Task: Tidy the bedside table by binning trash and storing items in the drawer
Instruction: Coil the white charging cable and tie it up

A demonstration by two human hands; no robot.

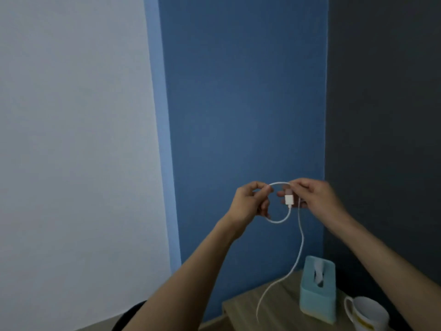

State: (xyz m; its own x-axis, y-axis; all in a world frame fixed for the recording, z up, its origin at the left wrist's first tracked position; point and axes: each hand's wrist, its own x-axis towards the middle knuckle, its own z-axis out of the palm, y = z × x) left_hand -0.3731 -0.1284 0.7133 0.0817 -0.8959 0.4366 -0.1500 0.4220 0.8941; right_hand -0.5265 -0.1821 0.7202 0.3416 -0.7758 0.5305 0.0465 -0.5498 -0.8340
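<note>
Hands held the white cable [302, 237] high above the tissue box [318, 292]: the left hand [250, 201] pinched the top of a small loop, and the right hand [315, 197] pinched the plug [289, 199] end. The loose tail trailed onto the bedside table [241, 306] left of the tissue box. A hasty wind would likely spring the loop open or whip the tail against the mug [367, 314], which stood just right of the tissue box. No drawer showed.
</note>
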